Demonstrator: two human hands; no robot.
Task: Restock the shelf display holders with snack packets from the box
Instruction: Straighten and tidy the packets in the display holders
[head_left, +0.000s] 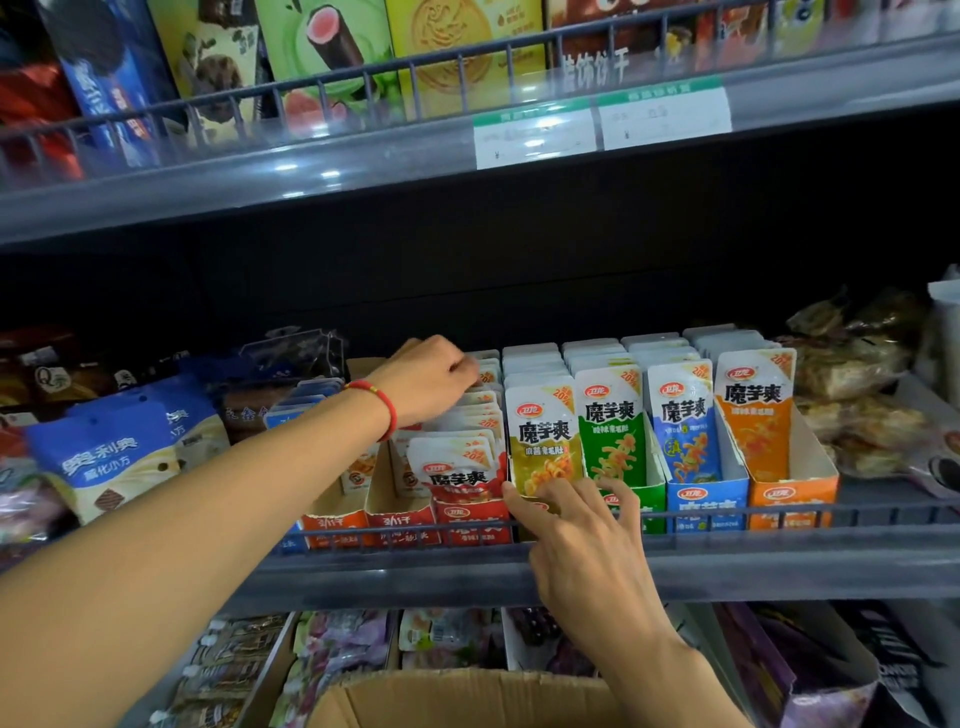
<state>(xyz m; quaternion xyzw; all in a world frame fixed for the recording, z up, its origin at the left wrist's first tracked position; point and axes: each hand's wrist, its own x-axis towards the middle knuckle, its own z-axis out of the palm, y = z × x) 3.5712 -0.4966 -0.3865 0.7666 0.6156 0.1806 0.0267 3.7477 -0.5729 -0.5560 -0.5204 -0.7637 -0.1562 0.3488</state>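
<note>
At frame centre, the left hand (428, 382) reaches deep into the red display holder (470, 512), fingers curled down onto the rear red-labelled snack packets (457, 462), apparently gripping them. These lean back, long axis upright, directly under that hand. The right hand (582, 525), fingers spread and relaxed, rests on the front of the neighbouring yellow holder (532, 527), holding nothing. The cardboard box (467, 699) sits at bottom centre, nearer the right hand.

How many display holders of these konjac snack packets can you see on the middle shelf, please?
5, side by side behind the rail: red, yellow, green, blue, orange. The yellow holder's front is hidden.
</note>
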